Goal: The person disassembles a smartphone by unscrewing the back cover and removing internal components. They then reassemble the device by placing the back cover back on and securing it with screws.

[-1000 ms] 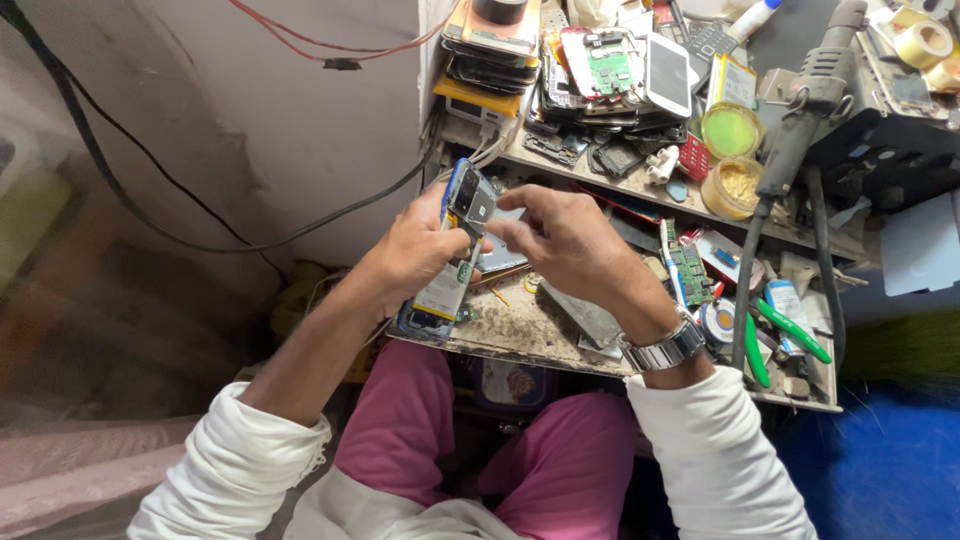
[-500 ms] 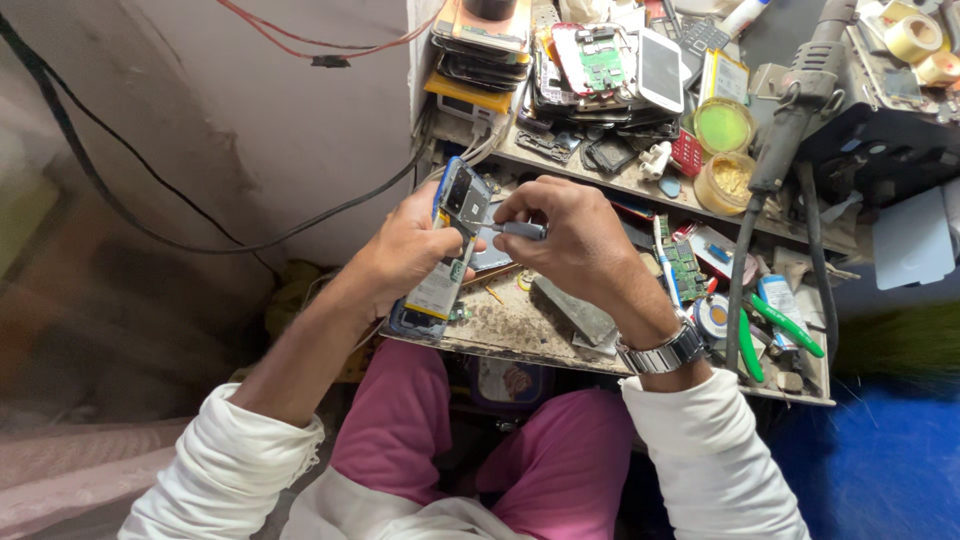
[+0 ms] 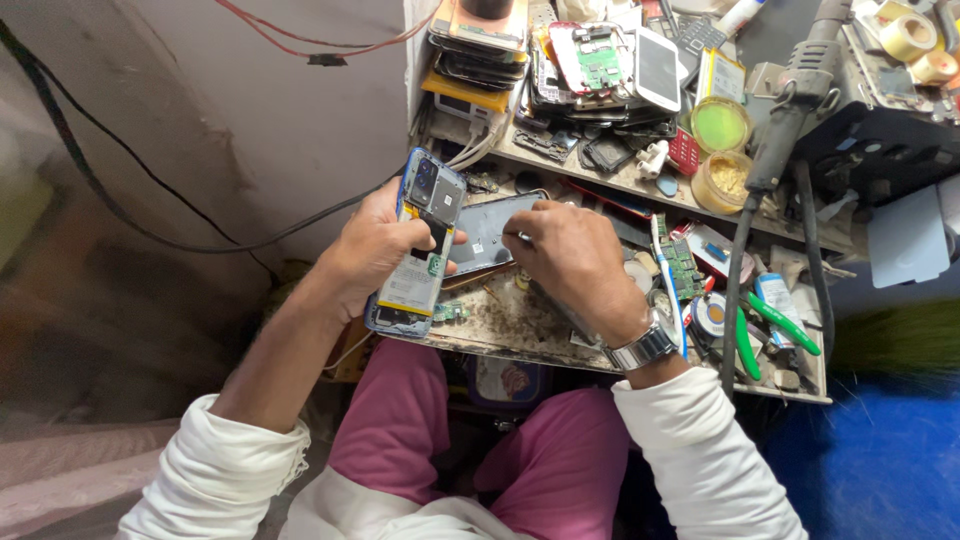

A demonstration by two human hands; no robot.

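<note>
left hand (image 3: 375,250) grips an opened blue phone (image 3: 418,245), bare circuitry and yellowish battery showing. at its 3 o'clock, right hand (image 3: 570,255) pinches the smooth grey back cover (image 3: 492,230) over the gritty desk (image 3: 500,320).

Opened phone (image 3: 418,245) upright in the left hand (image 3: 368,250), right hand (image 3: 570,255) just right of it over the workbench (image 3: 520,325), stacked phones (image 3: 560,60) behind, pliers (image 3: 765,330) far right, hot-air gun (image 3: 790,90) behind those
</note>
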